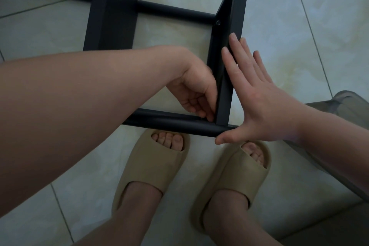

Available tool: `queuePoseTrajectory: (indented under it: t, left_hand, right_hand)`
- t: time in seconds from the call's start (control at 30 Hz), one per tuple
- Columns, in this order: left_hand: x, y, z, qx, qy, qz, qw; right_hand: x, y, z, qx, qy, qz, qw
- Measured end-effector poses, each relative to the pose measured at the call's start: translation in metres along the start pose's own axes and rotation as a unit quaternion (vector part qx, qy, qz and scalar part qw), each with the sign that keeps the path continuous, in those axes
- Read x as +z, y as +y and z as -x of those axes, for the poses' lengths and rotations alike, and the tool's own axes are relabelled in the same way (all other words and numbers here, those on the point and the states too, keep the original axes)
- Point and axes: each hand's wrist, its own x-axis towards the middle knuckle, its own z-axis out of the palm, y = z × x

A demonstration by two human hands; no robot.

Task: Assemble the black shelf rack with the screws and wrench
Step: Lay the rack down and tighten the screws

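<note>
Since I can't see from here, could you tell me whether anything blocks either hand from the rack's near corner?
Nothing visible does. The left hand has its fingers curled into the inside of the corner, and the right hand lies flat against the bar's outer side.

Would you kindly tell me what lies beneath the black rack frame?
Pale floor tiles show through the black rack frame. The left hand covers the near corner joint, so any screw or wrench there is hidden.
</note>
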Motion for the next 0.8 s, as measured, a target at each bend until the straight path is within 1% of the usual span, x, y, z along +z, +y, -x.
queuePoseTrajectory:
  t: [0.07,0.17,0.37,0.53,0.8]
  left_hand:
    - [0.0000,0.0001,-0.0010,-0.002,0.012,-0.022,1.000]
    - [0.0003,0.0014,-0.0025,-0.006,0.011,-0.025,1.000]
    - [0.0000,0.0021,-0.0006,-0.002,-0.016,0.000,1.000]
    - [0.0014,-0.0046,-0.0033,-0.004,0.003,0.016,1.000]
    - [0.0022,-0.0058,0.0008,0.002,-0.008,0.050,0.999]
  right_hand:
    - [0.0000,-0.0004,-0.0001,0.000,-0.001,-0.002,1.000]
    - [0.0002,-0.0005,-0.0002,-0.001,0.001,-0.002,1.000]
    - [0.0012,0.0004,0.0000,0.000,0.004,-0.003,1.000]
    - [0.0015,0.0005,-0.0008,-0.001,0.005,-0.004,1.000]
    - [0.0026,0.0005,-0.0014,-0.002,0.009,-0.007,1.000]
